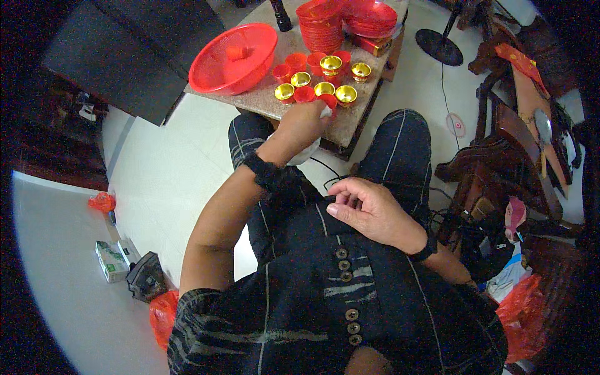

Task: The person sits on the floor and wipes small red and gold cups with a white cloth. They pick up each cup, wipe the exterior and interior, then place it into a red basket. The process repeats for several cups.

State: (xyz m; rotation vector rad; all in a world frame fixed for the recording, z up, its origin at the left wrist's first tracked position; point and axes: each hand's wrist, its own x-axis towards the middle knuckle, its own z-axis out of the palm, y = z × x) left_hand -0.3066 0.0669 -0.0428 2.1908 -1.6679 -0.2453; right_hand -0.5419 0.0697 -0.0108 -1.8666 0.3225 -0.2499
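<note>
My left hand (304,122) reaches over the near edge of the stone-topped table (344,132) and pinches a white cloth or tissue (326,111) against a small red cup (329,99); the fingertips are partly hidden. Around it stand several small red cups (304,94) and several gold-coloured footed cups (346,94), one of them (330,63) apparently set on a red cup. My right hand (363,211) hovers above the lap, loosely curled, with nothing visible in it. A red plastic colander (199,70) lies to the left, with a red object (236,53) inside.
Stacked red bowls (321,33), wrapped red dishes (372,21), a red box (370,44) and a black flashlight (281,18) occupy the table's far part. Below the left hand is a white bag-like item (304,152). Carved wooden furniture (497,154) stands right; a black cable crosses the floor.
</note>
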